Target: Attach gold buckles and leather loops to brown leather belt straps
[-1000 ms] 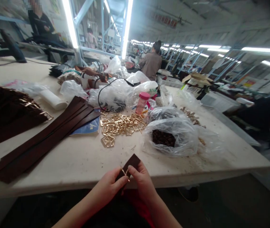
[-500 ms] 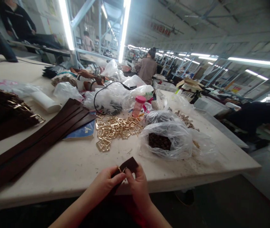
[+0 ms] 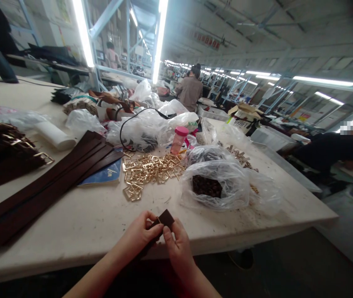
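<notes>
Both our hands pinched one dark strap end (image 3: 165,218) at the near table (image 3: 95,219) edge: left hand (image 3: 141,234) gripping from the left, right hand (image 3: 176,245) underneath. Beyond lay gold buckles (image 3: 150,170), a bagged pile (image 3: 215,185) and long brown straps (image 3: 49,182).

Strap end (image 3: 165,218) btwn fingers: dark brown leather, matt, smooth. Long straps (image 3: 49,182) left of frame: same leather, slight sheen. Buckle pile (image 3: 150,169) centre: gold-tone metal, glossy. Bags (image 3: 223,182) centre-right: thin clear plastic, crinkled. Tabletop (image 3: 95,215): off-white, matt, scuffed. Bottle (image 3: 178,140): pink plastic.
</notes>
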Motion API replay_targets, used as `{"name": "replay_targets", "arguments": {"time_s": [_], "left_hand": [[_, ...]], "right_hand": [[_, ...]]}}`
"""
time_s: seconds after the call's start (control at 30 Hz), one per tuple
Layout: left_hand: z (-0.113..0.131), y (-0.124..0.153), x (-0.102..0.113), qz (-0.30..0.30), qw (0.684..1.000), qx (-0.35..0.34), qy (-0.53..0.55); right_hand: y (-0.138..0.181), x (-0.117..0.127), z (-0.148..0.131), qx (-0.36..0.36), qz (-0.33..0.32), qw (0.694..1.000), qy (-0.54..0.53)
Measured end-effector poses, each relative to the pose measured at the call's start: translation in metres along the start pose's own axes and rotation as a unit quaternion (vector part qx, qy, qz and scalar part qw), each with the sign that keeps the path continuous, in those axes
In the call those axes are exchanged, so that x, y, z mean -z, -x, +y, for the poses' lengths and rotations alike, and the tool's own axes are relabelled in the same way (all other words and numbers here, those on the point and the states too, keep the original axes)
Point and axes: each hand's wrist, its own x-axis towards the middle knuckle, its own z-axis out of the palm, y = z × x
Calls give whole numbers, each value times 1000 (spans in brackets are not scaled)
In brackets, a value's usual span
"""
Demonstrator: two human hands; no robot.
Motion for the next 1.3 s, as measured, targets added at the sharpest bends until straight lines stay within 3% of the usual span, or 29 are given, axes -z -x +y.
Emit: {"name": "replay_targets", "arguments": {"time_s": [0.13, 0.17, 0.23, 0.3, 0.43, 0.57, 0.73, 0.83, 0.9, 1.03, 1.3], "left_hand": [[0, -5, -1, -38, 998, -12, 41], [1, -6, 0, -52, 998, -13, 39], [3, -7, 1, -56, 998, -10, 31], [4, -8, -1, -38, 999, -1, 22], [5, -7, -6, -39, 999, -7, 2], [10, -2, -2, -31, 998, -32, -35], [26, 3, 3, 18, 991, -92, -93], [31, 5, 3, 59, 982, -139, -116], [29, 7, 4, 98, 974, -154, -136], [20, 15, 12, 133, 965, -148, -172], [12, 28, 15, 70, 973, -121, -184]], "right_hand": [[-25, 30, 12, 39, -72, 992, 99], [-37, 42, 18, 33, -60, 987, 148], [-67, 70, 30, -18, 41, 960, 275], [-99, 93, 44, -49, 96, 937, 331], [-140, 112, 65, -84, 104, 915, 381], [-143, 111, 64, -82, 119, 914, 379], [-105, 95, 37, -40, 113, 946, 301], [-74, 65, 17, -24, 65, 987, 146], [-57, 45, 6, -51, 16, 998, 13], [-38, 22, -5, -122, -29, 987, -100], [-29, 17, 0, -159, -8, 966, -204]]}}
